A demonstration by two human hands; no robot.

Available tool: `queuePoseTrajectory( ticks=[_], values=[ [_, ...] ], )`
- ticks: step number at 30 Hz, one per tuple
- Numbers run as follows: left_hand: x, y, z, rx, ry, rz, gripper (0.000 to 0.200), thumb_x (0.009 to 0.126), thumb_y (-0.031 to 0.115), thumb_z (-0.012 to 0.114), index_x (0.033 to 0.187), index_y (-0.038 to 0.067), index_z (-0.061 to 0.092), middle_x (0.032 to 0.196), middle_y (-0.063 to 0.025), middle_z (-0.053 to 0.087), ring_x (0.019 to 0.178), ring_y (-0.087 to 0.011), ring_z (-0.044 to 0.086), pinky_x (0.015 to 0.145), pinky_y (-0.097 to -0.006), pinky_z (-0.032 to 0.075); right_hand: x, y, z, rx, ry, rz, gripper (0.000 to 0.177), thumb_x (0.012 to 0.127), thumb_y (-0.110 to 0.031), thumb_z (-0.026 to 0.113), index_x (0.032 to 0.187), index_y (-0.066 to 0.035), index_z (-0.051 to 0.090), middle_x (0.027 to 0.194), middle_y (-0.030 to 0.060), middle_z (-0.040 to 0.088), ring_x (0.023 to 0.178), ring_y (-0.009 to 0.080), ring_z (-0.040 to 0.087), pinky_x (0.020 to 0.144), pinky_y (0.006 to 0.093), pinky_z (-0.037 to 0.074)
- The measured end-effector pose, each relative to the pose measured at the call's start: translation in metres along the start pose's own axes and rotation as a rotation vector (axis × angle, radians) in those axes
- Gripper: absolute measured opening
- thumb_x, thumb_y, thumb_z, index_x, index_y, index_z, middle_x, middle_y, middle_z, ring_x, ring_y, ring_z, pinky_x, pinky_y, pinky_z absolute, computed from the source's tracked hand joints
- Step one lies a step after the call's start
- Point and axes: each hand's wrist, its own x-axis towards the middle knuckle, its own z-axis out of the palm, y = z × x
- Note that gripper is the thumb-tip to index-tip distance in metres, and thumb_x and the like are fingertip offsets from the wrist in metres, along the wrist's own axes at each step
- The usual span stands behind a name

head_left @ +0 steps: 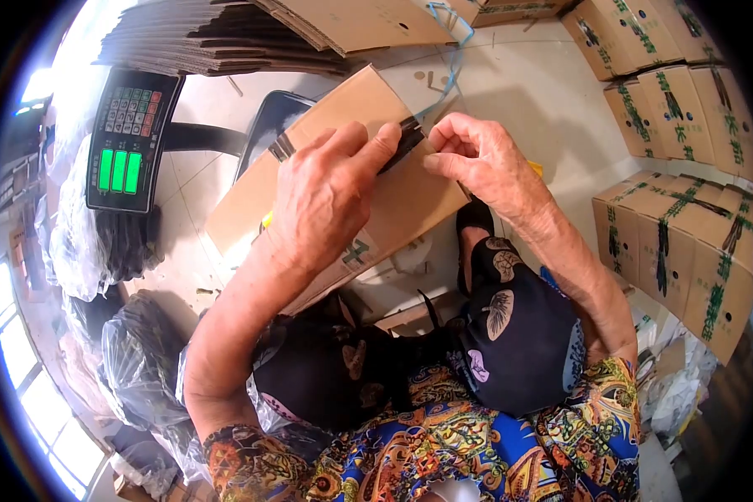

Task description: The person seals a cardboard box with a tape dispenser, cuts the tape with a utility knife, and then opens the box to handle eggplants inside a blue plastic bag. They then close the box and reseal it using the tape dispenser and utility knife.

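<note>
A cardboard box point(418, 197) lies tilted in front of me, above my knees. A black strap point(407, 142) runs across its upper side and shows on both sides of my left hand point(330, 188). That hand is closed over the strap, its fingers curled down on the cardboard and partly hidden. Beside the box's right edge, my right hand point(489, 163) has thumb and index finger pinched together. What lies between those fingertips, if anything, is too small to make out.
A scale display point(134, 138) with green digits stands at left, its dark platform point(272, 121) partly under the box. Flattened cardboard point(226, 38) is stacked behind. Strapped boxes point(678, 251) line the right side. Plastic bags point(138, 360) lie at left. A blue strap point(453, 63) hangs at the back.
</note>
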Motion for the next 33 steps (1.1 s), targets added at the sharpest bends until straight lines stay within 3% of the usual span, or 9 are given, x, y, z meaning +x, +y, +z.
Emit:
queuePoseTrajectory(
  ticks=[4,10,11,15,23,26,27,30,33],
  values=[
    [-0.003,0.000,-0.014,0.064,-0.115,0.011,0.042,0.073,0.001,0.061,0.115,0.006,0.056,0.085,-0.0091,0.055,0.083,-0.0292,0.061,0.066,-0.0402,0.052,-0.001,0.002,0.003,0.023,0.001,0.012,0.018,0.081,-0.011,0.072,0.093,0.000,0.064,0.076,0.0013,0.063,0.073,0.0092,0.057,0.069,0.0265,0.048],
    [-0.047,0.003,-0.042,0.169,-0.233,-0.058,0.047,0.076,0.005,0.061,0.123,0.003,0.054,0.087,-0.0078,0.054,0.083,-0.0269,0.058,0.072,-0.0382,0.050,-0.002,0.003,0.004,0.089,-0.002,-0.030,0.015,0.082,-0.011,0.071,0.088,-0.002,0.062,0.075,-0.0019,0.058,0.072,0.0069,0.053,0.067,0.0246,0.046],
    [-0.058,0.002,-0.046,0.191,-0.250,-0.076,0.051,0.075,0.003,0.061,0.125,0.005,0.054,0.087,-0.0074,0.053,0.084,-0.0260,0.057,0.073,-0.0370,0.049,-0.002,0.001,0.003,0.064,-0.038,-0.025,0.012,0.086,-0.013,0.067,0.089,-0.005,0.059,0.081,-0.0051,0.054,0.075,0.0039,0.047,0.066,0.0204,0.038],
    [-0.100,-0.005,-0.063,0.231,-0.303,-0.190,0.056,0.072,0.000,0.061,0.127,0.008,0.054,0.086,-0.0069,0.053,0.082,-0.0258,0.056,0.071,-0.0373,0.049,-0.001,0.001,-0.001,0.029,-0.083,-0.058,0.012,0.087,-0.013,0.066,0.089,-0.006,0.056,0.084,-0.0049,0.055,0.077,0.0035,0.048,0.068,0.0205,0.040],
    [-0.159,-0.017,-0.078,0.293,-0.202,-0.228,0.053,0.072,0.000,0.062,0.124,0.010,0.060,0.082,-0.0064,0.052,0.076,-0.0252,0.056,0.066,-0.0385,0.049,-0.004,-0.009,-0.007,0.041,-0.130,0.047,0.013,0.090,-0.016,0.064,0.093,-0.006,0.057,0.084,-0.0053,0.056,0.076,0.0023,0.048,0.068,0.0206,0.040],
    [-0.180,-0.027,-0.088,0.050,-0.101,-0.358,0.044,0.075,-0.002,0.060,0.118,0.010,0.065,0.076,-0.0087,0.052,0.072,-0.0272,0.058,0.064,-0.0403,0.049,-0.007,-0.026,0.001,0.037,-0.092,0.035,0.016,0.091,-0.018,0.065,0.097,-0.005,0.059,0.086,-0.0043,0.059,0.077,0.0028,0.050,0.069,0.0204,0.040],
    [-0.183,-0.025,-0.092,-0.067,-0.024,-0.481,0.037,0.081,-0.004,0.059,0.115,0.007,0.067,0.076,-0.0126,0.056,0.070,-0.0296,0.060,0.063,-0.0392,0.049,-0.004,-0.026,0.001,0.012,-0.122,0.041,0.018,0.090,-0.019,0.066,0.099,-0.004,0.060,0.087,-0.0036,0.060,0.078,0.0034,0.051,0.071,0.0205,0.041],
    [-0.186,-0.021,-0.089,-0.266,0.156,-0.632,0.034,0.086,-0.003,0.060,0.119,0.004,0.065,0.083,-0.0151,0.062,0.071,-0.0302,0.061,0.065,-0.0364,0.049,0.006,-0.025,0.003,-0.025,-0.176,0.035,0.024,0.088,-0.021,0.070,0.101,-0.002,0.062,0.088,-0.0008,0.063,0.081,0.0058,0.055,0.074,0.0215,0.043],
    [-0.185,-0.027,-0.068,-0.334,0.185,-0.568,0.034,0.088,-0.002,0.060,0.121,0.005,0.064,0.084,-0.0138,0.062,0.071,-0.0286,0.061,0.065,-0.0353,0.049,0.001,-0.041,0.018,0.045,-0.152,0.033,0.024,0.083,-0.021,0.077,0.091,-0.002,0.063,0.083,0.0005,0.063,0.080,0.0087,0.058,0.077,0.0247,0.045]
  ],
)
